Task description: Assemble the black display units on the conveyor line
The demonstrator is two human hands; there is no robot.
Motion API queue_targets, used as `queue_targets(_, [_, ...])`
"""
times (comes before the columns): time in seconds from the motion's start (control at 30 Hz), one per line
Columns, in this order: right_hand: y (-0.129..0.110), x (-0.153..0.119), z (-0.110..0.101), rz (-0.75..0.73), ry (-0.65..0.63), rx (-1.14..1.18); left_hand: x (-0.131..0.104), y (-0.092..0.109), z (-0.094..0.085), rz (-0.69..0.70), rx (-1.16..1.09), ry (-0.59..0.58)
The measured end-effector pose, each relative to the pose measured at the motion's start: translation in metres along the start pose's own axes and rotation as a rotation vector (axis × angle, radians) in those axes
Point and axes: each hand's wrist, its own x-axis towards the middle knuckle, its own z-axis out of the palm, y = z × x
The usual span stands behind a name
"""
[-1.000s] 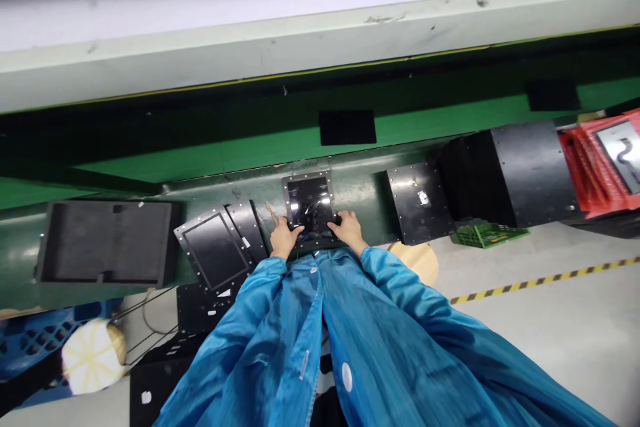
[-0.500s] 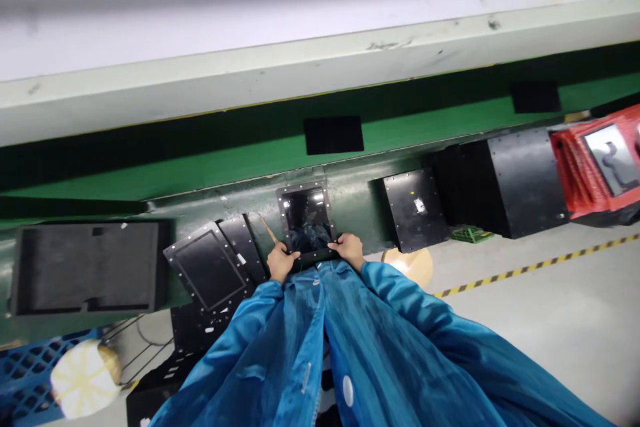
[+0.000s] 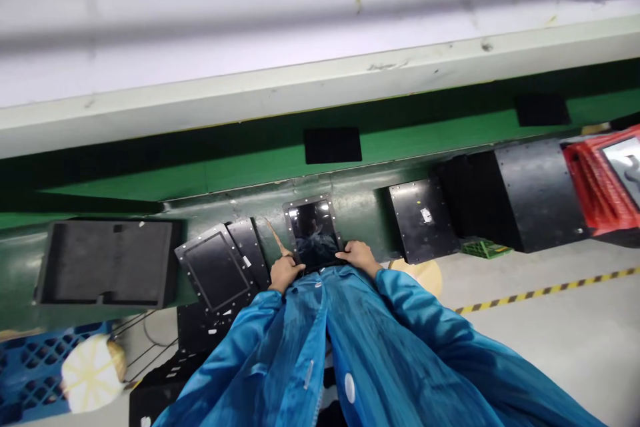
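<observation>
A black framed panel (image 3: 314, 230) with a glossy, reflective middle and screws along its rim lies on the green bench right in front of my body. My left hand (image 3: 285, 272) is closed at its near left corner, thumb pointing inward. At the near right corner, my right hand (image 3: 360, 256) grips with its thumb on the frame. The jacket hides part of the panel's near edge, and the fingers beneath are out of sight. A thin tan strip (image 3: 276, 236) sticks out beyond my left hand. To the left lie two more dark screwed panels (image 3: 216, 268), overlapping.
A black foam tray (image 3: 107, 263) lies on the far left. Black boxes (image 3: 425, 220) and red wrapped items (image 3: 603, 180) stand on the right. A raised white ledge (image 3: 320, 83) runs across the back. Stools (image 3: 93, 373) and a blue crate (image 3: 30, 373) are below.
The whole view has shifted slightly. Less of the panel's near border shows above the jacket now. Both hands keep their places at its near corners.
</observation>
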Motion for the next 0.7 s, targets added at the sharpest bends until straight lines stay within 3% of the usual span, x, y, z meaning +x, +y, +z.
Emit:
queue_targets(0.07, [-0.008, 0.019, -0.022, -0.074, 0.126, 0.042, 0.016, 0.007, -0.019, 0.046, -0.082, 0.180])
queue_targets(0.17, [-0.038, 0.062, -0.059, -0.194, 0.310, 0.160, 0.058, 0.027, -0.061, 0.202, -0.200, 0.440])
queue_targets(0.3, [-0.076, 0.113, -0.087, -0.300, 0.294, 0.175, 0.109, 0.050, -0.105, 0.338, -0.200, 0.424])
queue_targets(0.43, [-0.080, 0.132, -0.090, -0.327, 0.263, 0.114, 0.123, 0.056, -0.109, 0.311, -0.189, 0.415])
queue_targets(0.7, [-0.083, 0.139, -0.099, -0.313, 0.176, -0.065, 0.121, 0.057, -0.101, 0.245, -0.251, 0.431])
